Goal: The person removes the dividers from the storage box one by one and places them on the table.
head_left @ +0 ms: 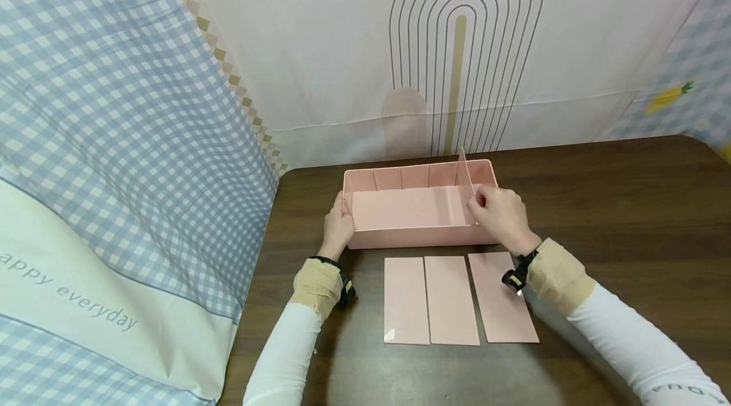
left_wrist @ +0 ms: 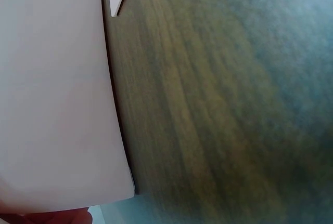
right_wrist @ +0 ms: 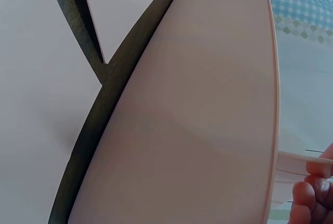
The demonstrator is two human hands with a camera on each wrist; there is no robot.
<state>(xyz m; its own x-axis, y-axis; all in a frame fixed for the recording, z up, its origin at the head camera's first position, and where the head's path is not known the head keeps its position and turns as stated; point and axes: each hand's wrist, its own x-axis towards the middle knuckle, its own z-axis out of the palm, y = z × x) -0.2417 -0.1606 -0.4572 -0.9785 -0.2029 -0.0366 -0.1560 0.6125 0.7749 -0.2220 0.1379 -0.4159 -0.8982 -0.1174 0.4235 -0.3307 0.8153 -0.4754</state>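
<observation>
A long pink open box lies lengthwise across the table, with grooves along its inner back wall. My left hand grips its left end wall; in the left wrist view only fingers show below the box's corner. Over the right part of the box my right hand pinches the near edge of a thin pink divider. The divider stands on edge and tilted, its far corner sticking up above the back rim. In the right wrist view, curled fingers hold the divider just past the front rim.
In front of the box three flat pink panels lie side by side: a left one, a middle one and a right one, partly under my right wrist. The brown table ends at a patterned cloth behind.
</observation>
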